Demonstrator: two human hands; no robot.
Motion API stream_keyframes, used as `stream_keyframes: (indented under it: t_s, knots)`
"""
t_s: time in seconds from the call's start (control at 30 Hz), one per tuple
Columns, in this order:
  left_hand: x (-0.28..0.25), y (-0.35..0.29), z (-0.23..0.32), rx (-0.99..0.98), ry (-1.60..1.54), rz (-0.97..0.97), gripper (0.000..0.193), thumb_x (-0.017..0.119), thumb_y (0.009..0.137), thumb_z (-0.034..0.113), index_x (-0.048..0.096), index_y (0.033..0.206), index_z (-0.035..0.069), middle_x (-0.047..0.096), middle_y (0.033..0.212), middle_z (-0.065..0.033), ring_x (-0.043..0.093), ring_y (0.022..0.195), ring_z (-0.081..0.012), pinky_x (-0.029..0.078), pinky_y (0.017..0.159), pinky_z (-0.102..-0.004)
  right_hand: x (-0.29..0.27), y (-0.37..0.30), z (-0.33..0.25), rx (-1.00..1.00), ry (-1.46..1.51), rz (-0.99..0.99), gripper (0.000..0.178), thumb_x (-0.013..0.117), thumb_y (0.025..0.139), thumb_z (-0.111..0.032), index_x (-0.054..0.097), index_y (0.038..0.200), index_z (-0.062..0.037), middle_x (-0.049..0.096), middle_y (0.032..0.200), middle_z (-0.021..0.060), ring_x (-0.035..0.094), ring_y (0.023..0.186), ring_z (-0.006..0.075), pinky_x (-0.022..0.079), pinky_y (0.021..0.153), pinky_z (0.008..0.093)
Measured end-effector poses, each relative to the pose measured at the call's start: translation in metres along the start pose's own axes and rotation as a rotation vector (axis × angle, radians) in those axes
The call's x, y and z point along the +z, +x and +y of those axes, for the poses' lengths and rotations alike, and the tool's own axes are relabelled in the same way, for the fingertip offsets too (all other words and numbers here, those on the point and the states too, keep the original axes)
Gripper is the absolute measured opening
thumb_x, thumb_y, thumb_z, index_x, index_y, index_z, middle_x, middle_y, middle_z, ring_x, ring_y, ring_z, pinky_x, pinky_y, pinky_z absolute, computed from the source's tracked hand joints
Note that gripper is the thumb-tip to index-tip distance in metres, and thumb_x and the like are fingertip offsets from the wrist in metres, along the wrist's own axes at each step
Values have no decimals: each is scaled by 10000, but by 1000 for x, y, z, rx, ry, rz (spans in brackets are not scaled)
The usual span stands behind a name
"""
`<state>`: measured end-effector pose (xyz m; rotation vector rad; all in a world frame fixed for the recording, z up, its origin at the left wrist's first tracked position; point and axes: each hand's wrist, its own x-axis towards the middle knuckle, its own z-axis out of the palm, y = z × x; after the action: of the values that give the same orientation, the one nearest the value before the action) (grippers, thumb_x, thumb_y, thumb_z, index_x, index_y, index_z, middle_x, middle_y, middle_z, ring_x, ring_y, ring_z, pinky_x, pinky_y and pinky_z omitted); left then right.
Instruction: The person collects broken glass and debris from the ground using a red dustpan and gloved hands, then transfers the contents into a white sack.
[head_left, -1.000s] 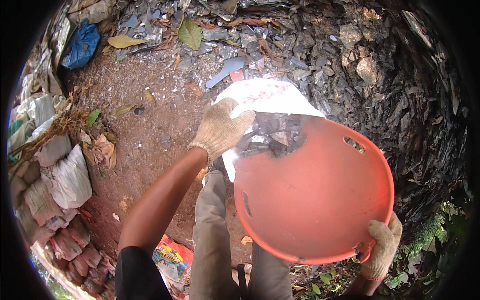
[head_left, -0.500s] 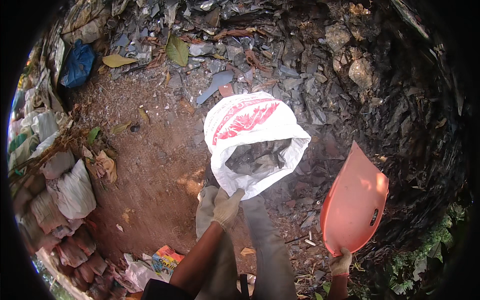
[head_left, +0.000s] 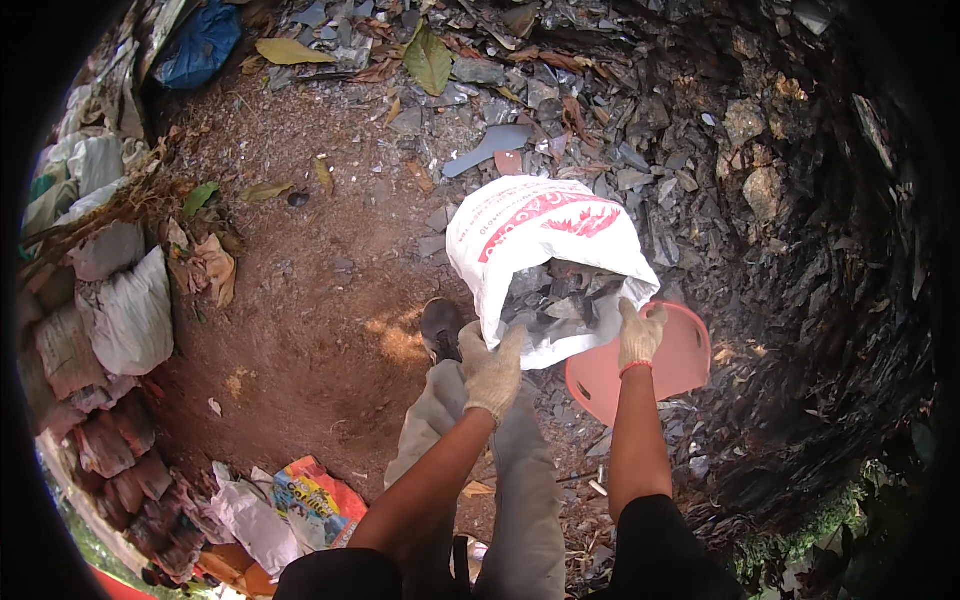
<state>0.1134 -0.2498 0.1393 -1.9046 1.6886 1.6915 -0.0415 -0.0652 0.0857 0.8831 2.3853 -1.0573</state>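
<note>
In front of me stands a white woven sack (head_left: 550, 225) with red print, its mouth tipped toward me. Flat grey broken shards (head_left: 565, 305) show inside it. My left hand (head_left: 492, 372), in a knitted glove, is closed on the near left part of the sack's rim. On the rim's right side my gloved right hand (head_left: 640, 336) is closed as well, thumb upward. A salmon-pink plastic scoop (head_left: 685, 352) lies on the ground behind and under the right hand, partly hidden by it and by the sack.
A heap of dark shards (head_left: 800, 290) rises along the right. Filled sacks (head_left: 125, 315) are stacked at the left. A blue plastic bag (head_left: 202, 45) lies far left, and crumpled colourful packaging (head_left: 310, 500) near left. My legs (head_left: 520, 480) stand close below the sack.
My right hand has let go of the scoop and taken hold of the sack's right rim. The scoop now lies by the sack. My left hand stays on the rim, while the view has shifted.
</note>
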Motion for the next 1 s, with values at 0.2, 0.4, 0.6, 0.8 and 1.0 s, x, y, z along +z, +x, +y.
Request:
stream_keyframes:
  t_s: [0.2, 0.4, 0.6, 0.8, 1.0]
  knots:
    - [3, -7, 43, 135, -211, -91, 322, 609, 946, 193, 632, 1171, -35, 677, 1082, -147, 636, 972, -195, 508, 869, -348, -22, 137, 87, -40, 82, -50, 349, 644, 911, -212, 689, 1146, 42, 696, 1015, 145, 644, 981, 238, 495, 875, 382]
    - [-16, 0, 16, 92, 18, -352, 450, 654, 879, 360, 620, 1078, -41, 658, 893, -287, 667, 898, -467, 518, 808, -533, 27, 6, 13, -126, -293, -250, 570, 660, 986, -390, 638, 1174, 147, 723, 1058, 178, 691, 890, 271, 555, 741, 376]
    - [-71, 4, -14, 88, -142, -302, 328, 629, 834, 257, 665, 1029, -4, 703, 947, -283, 693, 930, -454, 540, 843, -536, -1, -49, -23, -287, -185, -483, 273, 602, 809, -113, 653, 1007, 67, 658, 927, 103, 653, 794, 223, 560, 713, 368]
    - [-203, 4, 1, -64, -643, -212, 341, 615, 803, 193, 685, 1035, -48, 685, 798, -195, 663, 734, -288, 522, 703, -436, -7, -197, -91, -105, -112, -617, 608, 571, 697, 51, 568, 1302, -11, 636, 1107, 109, 664, 948, 259, 580, 855, 407]
    - [-376, -34, -18, -54, -849, -222, 400, 633, 801, 170, 639, 1113, -81, 662, 806, -117, 609, 731, -179, 505, 703, -355, 39, -377, -161, -181, -257, -751, 567, 583, 705, 52, 580, 1269, -11, 649, 1084, 107, 669, 926, 254, 580, 831, 402]
